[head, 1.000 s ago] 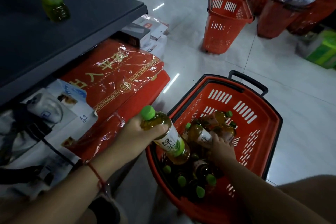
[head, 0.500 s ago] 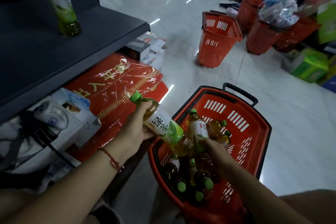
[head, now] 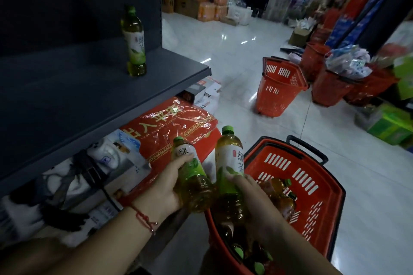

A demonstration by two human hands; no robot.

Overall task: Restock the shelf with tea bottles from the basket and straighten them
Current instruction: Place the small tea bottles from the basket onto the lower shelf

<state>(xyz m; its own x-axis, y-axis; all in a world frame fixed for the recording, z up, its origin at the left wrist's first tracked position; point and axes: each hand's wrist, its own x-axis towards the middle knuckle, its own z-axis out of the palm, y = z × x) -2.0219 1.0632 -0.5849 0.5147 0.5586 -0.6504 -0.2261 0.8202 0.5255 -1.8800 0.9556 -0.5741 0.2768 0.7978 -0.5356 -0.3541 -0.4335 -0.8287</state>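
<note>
Bottles (head: 278, 192) fill the basket (head: 321, 203); left hand (head: 163, 187) and right hand (head: 254, 198) each grip one.

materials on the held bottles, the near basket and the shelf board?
Bottle in left hand and bottle in right hand: clear glossy plastic, apparently; amber tea shows through, printed label wraps, green caps. Basket: moulded red plastic, slotted walls, black rim and handle. Shelf: likely painted metal, matte dark grey, thin flat edge; too dim to be sure.

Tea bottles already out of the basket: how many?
3: one standing on the shelf, one in the left hand, one in the right hand. More lie in the basket.
</note>
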